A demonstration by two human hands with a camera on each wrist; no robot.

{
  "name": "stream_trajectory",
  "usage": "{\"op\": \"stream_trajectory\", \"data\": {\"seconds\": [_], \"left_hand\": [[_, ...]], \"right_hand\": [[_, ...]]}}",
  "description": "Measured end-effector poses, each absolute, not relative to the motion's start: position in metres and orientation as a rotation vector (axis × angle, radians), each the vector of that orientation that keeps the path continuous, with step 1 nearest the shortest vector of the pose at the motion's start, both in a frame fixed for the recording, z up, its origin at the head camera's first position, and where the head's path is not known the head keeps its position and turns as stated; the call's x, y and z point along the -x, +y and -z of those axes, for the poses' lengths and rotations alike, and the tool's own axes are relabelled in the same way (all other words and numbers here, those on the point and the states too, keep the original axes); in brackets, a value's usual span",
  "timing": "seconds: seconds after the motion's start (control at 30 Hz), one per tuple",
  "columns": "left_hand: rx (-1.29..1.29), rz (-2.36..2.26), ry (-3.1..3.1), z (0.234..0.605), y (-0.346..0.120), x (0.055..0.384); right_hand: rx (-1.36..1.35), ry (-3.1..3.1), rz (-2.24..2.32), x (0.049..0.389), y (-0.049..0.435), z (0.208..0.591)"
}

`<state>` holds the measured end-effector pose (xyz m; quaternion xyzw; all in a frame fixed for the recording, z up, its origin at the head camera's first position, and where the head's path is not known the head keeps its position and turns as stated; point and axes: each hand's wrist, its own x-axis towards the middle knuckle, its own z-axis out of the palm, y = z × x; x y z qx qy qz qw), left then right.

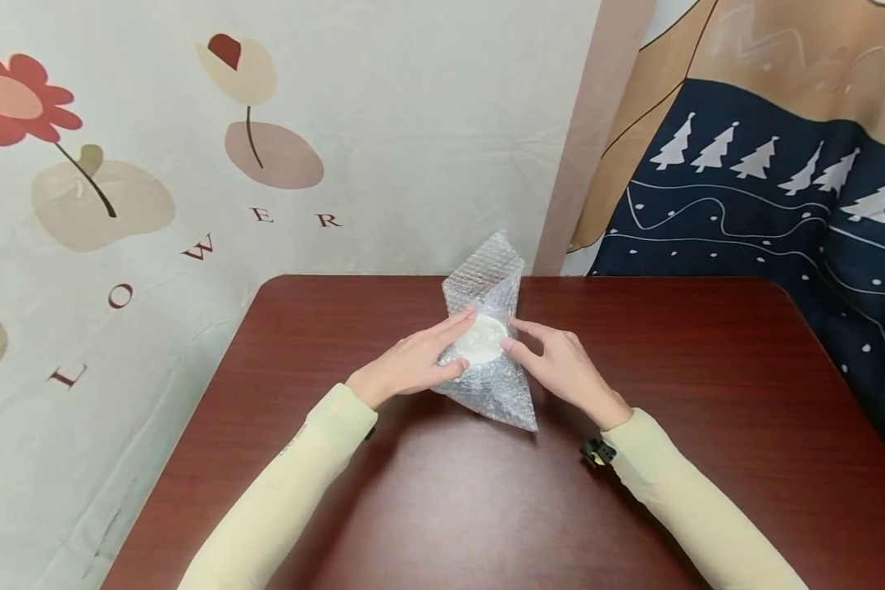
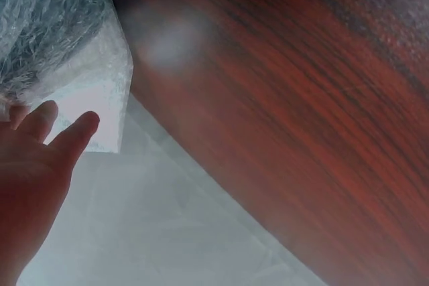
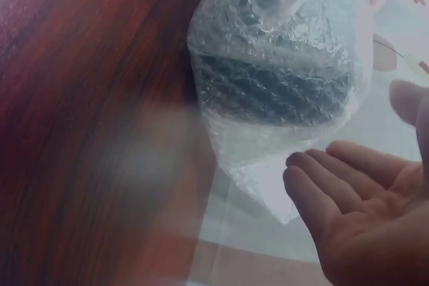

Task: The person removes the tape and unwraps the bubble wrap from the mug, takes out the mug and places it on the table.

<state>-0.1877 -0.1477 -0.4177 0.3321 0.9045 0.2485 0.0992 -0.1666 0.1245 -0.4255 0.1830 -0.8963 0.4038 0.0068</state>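
A sheet of clear bubble wrap (image 1: 496,397) stands around a round object whose pale, whitish top (image 1: 484,338) shows between the hands in the head view. Through the wrap (image 3: 301,28) in the right wrist view, a dark band (image 3: 275,92) is visible; what the object is I cannot tell. My left hand (image 1: 413,358) lies along the left side of the bundle, fingers extended onto the plastic. On the other side, my right hand (image 1: 563,366) has its thumb and forefinger near the rim, spread apart. In the left wrist view, the left fingertips (image 2: 86,124) are beside the wrap's pale flap.
The bundle is near the far edge of a reddish-brown wooden table (image 1: 324,492). One pointed flap of wrap (image 1: 487,266) rises at the back, another reaches toward the front. Behind the table hang a flower-printed cloth (image 1: 413,123) and a dark tree-patterned cloth (image 1: 767,213).
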Motion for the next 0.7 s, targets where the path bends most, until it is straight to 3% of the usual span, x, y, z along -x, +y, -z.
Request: {"op": "stream_trajectory", "data": {"seconds": [0.7], "left_hand": [[-1.073, -0.926, 2.588, 0.4224, -0.1482, 0.1936]], "right_hand": [[-0.622, -2.800, -1.055, 0.1617, 0.1161, 0.4231]]}}
